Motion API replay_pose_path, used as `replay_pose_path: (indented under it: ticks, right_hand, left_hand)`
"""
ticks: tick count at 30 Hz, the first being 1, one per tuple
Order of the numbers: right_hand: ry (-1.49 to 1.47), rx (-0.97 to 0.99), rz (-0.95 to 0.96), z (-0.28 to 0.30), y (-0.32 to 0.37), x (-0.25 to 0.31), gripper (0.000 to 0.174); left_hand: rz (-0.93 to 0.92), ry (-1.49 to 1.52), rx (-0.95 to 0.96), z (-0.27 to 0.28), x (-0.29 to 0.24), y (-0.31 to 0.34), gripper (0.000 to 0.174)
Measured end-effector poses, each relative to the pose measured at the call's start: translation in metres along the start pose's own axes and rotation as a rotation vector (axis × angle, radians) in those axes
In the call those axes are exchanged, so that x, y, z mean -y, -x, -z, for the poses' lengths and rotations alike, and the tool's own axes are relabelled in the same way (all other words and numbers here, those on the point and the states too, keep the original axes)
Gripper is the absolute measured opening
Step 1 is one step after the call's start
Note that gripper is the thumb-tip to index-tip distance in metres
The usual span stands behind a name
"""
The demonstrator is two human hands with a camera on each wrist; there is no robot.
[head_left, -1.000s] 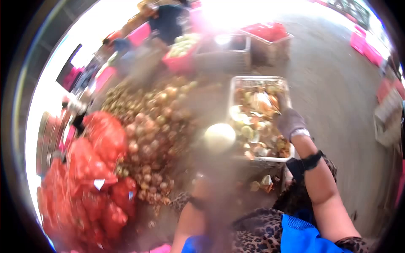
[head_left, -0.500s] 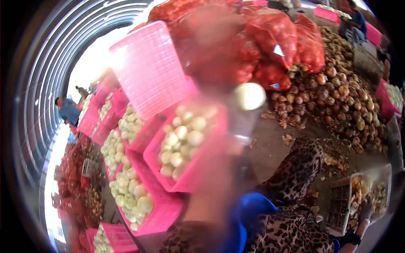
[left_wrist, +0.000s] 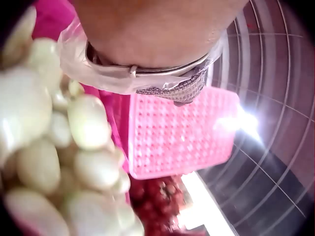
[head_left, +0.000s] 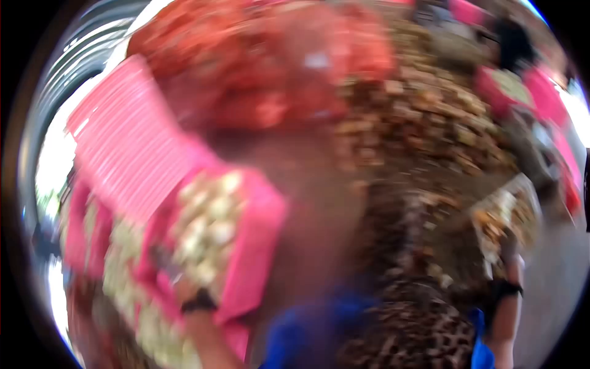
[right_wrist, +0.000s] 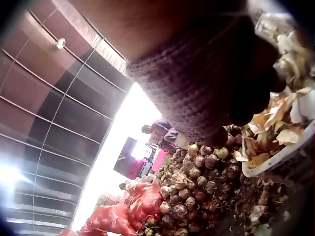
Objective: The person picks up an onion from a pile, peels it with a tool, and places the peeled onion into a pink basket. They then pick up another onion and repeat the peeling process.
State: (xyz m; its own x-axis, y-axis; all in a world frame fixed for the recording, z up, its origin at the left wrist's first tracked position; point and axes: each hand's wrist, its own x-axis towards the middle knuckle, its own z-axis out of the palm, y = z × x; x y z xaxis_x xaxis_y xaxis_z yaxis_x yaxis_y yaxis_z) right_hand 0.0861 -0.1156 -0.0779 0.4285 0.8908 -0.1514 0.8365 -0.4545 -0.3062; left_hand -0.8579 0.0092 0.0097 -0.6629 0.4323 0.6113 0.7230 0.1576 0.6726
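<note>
My gloved left hand [head_left: 169, 264] is at the near side of a pink crate [head_left: 255, 246] heaped with peeled onions [head_left: 209, 230], and no onion shows in it. In the left wrist view, the glove [left_wrist: 172, 91] points away under a clear plastic cuff and a metal bangle; its fingers are hidden. Peeled onions [left_wrist: 88, 120] lie close beside that wrist. My gloved right hand [head_left: 509, 246] is at the near edge of a white crate [head_left: 536, 200] of onion skins [right_wrist: 275, 120]. Its fingers [right_wrist: 251, 93] look dark and bent there; I cannot tell whether they hold anything.
A pink crate [head_left: 126, 141] stands tilted behind the filled one. Red mesh sacks [head_left: 258, 67] are piled at the back. Unpeeled onions [head_left: 424, 98] cover the floor beside them. A seated person [right_wrist: 162, 132] is in the distance.
My left hand has swung left from the front of the body to the pink crate; the peeled onion it held up is no longer seen in it. My right hand stays by the white crate.
</note>
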Motion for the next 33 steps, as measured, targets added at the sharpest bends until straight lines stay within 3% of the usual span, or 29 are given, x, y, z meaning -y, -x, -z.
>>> replay_pose_path:
  ticks: [3, 4, 7, 8, 9, 10, 11, 14, 15, 16, 17, 18, 19, 21, 22, 23, 25, 26, 29, 30, 32, 33]
  right_hand:
    - [0.108, -0.030, -0.140, 0.034, 0.018, 0.017, 0.044]
    - [-0.085, -0.108, -0.241, 0.033, 0.017, 0.022, 0.048]
    - [-0.084, -0.143, -0.284, 0.043, 0.021, 0.031, 0.046]
    - [-0.091, -0.112, -0.319, 0.042, 0.018, 0.029, 0.046]
    - [-0.099, -0.081, -0.346, 0.041, 0.014, 0.026, 0.046]
    - [-0.105, -0.049, -0.373, 0.040, 0.012, 0.024, 0.045]
    - [-0.050, -0.090, -0.301, 0.037, 0.011, 0.021, 0.043]
    - [-0.164, -0.209, -0.325, 0.017, 0.007, -0.014, 0.044]
    - [-0.248, -0.061, -0.575, 0.031, -0.003, -0.002, 0.044]
    - [-0.199, -0.186, -0.445, 0.015, 0.001, -0.027, 0.044]
    - [-0.179, -0.170, -0.433, 0.012, -0.002, -0.040, 0.044]
    - [-0.177, -0.117, -0.512, 0.018, -0.010, -0.039, 0.044]
    - [-0.171, -0.064, -0.592, 0.020, -0.016, -0.038, 0.044]
    - [-0.207, -0.152, -0.522, -0.001, -0.014, -0.075, 0.043]
    - [-0.223, -0.198, -0.487, -0.010, -0.010, -0.093, 0.043]
    - [-0.242, -0.191, -0.516, -0.016, -0.008, -0.101, 0.042]
    - [-0.280, -0.178, -0.569, -0.017, -0.009, -0.108, 0.042]
    - [-0.271, -0.097, -0.612, -0.011, -0.013, -0.107, 0.042]
    - [-0.271, -0.079, -0.693, -0.016, -0.020, -0.119, 0.042]
    - [-0.240, -0.038, -0.740, -0.015, -0.026, -0.119, 0.042]
    - [-0.261, -0.072, -0.674, -0.027, -0.030, -0.133, 0.042]
    - [-0.268, -0.092, -0.644, -0.031, -0.031, -0.139, 0.043]
  left_hand:
    - [-0.255, 0.095, 0.185, -0.095, -0.073, 0.038, 0.044]
    - [-0.343, 0.160, 0.258, -0.122, -0.097, 0.057, 0.043]
    - [-0.652, 0.508, 0.678, -0.223, -0.163, 0.127, 0.042]
    - [-0.271, 0.596, 0.874, -0.241, -0.231, 0.173, 0.040]
    - [-0.269, 0.757, 0.847, -0.292, -0.190, 0.171, 0.038]
    - [-0.118, 0.468, 0.953, -0.322, -0.267, 0.233, 0.033]
    - [0.112, 0.407, 1.033, -0.378, -0.260, 0.255, 0.029]
    - [0.194, 0.394, 1.103, -0.511, -0.246, 0.322, 0.030]
    - [0.196, 0.310, 1.094, -0.545, -0.250, 0.336, 0.032]
    - [0.280, 0.308, 1.180, -0.578, -0.250, 0.343, 0.036]
    - [0.367, 0.307, 1.268, -0.609, -0.251, 0.350, 0.040]
    - [0.132, 0.116, 1.210, -0.635, -0.254, 0.355, 0.046]
    - [0.214, 0.114, 1.211, -0.619, -0.304, 0.357, 0.051]
    - [-0.112, 0.114, 1.011, -0.661, -0.297, 0.363, 0.058]
    - [-0.181, 0.026, 1.075, -0.687, -0.286, 0.352, 0.062]
    - [0.100, 0.059, 1.215, -0.703, -0.287, 0.347, 0.063]
    - [0.233, 0.126, 1.169, -0.738, -0.262, 0.351, 0.059]
    - [-0.017, -0.116, 1.131, -0.754, -0.249, 0.350, 0.056]
    - [0.422, 0.069, 1.348, -0.673, -0.332, 0.366, 0.058]
    - [0.631, 0.220, 1.384, -0.686, -0.309, 0.388, 0.061]
    - [0.454, 0.141, 1.488, -0.681, -0.311, 0.404, 0.069]
    - [0.074, -0.101, 1.527, -0.659, -0.333, 0.409, 0.073]
